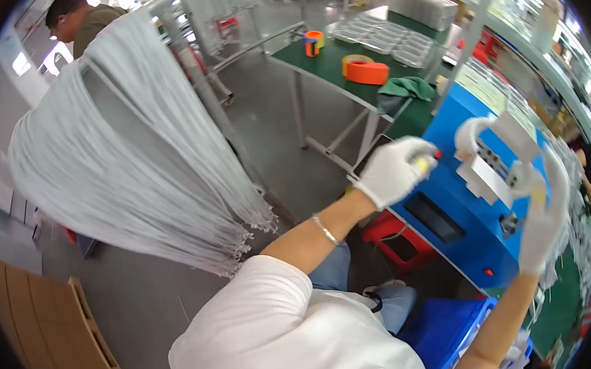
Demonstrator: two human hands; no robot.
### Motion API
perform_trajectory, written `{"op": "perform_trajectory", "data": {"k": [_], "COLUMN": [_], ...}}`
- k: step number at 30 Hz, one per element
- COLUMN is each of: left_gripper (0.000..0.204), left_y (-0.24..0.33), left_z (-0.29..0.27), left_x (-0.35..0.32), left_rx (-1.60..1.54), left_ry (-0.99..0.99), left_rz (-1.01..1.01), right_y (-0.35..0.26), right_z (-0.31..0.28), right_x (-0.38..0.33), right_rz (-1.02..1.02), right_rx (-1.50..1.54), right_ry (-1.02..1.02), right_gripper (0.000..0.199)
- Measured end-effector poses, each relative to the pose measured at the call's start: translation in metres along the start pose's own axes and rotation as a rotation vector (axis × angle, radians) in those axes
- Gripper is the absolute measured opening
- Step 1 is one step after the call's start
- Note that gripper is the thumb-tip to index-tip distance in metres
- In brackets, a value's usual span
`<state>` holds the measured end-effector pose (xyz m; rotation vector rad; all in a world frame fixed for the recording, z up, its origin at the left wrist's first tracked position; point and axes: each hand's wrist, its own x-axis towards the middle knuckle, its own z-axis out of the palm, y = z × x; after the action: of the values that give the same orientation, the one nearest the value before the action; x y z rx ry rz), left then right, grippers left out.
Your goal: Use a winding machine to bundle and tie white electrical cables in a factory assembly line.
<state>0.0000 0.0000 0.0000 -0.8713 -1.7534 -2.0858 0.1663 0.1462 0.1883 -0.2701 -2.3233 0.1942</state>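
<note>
My left hand point(395, 170), in a white glove, is closed against the left edge of a blue machine point(468, 198), with a small yellow-tipped thing at its fingers; what it grips is unclear. My right hand point(543, 218), also gloved, is raised at the machine's right side, fingers extended near a white fixture point(495, 155) with round lobes on the machine's top. A large fan of thin white cords point(138, 151) hangs to my left, ends gathered near my left elbow.
A green table point(333, 62) behind holds orange tape rolls point(365, 70), clear trays point(383, 39) and a green cloth. A red stool point(402, 238) and a blue bin point(447, 328) sit under the machine. Another person point(79, 22) stands far left. Cardboard point(42, 317) lies lower left.
</note>
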Motion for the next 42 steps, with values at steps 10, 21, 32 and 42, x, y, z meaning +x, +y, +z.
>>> {"op": "perform_trajectory", "data": {"k": [10, 21, 32, 42], "left_gripper": [0.048, 0.051, 0.03, 0.046], "left_y": [0.008, 0.087, 0.05, 0.084], "left_z": [-0.301, -0.359, -0.478, -0.465], "left_x": [0.091, 0.139, 0.275, 0.224], "left_rx": [0.803, 1.269, 0.12, 0.7], "left_ry": [1.05, 1.08, 0.366, 0.161], "left_rz": [0.303, 0.691, -0.115, 0.123], "right_y": [-0.04, -0.069, -0.077, -0.08], "right_z": [0.082, 0.087, 0.112, 0.128], "right_x": [-0.135, -0.138, -0.16, -0.148], "right_rz": [0.348, 0.296, 0.421, 0.371], "right_rx": [0.404, 0.497, 0.645, 0.6], "right_ry": [0.164, 0.019, -0.111, -0.193], "right_gripper": [0.024, 0.013, 0.008, 0.009]}}
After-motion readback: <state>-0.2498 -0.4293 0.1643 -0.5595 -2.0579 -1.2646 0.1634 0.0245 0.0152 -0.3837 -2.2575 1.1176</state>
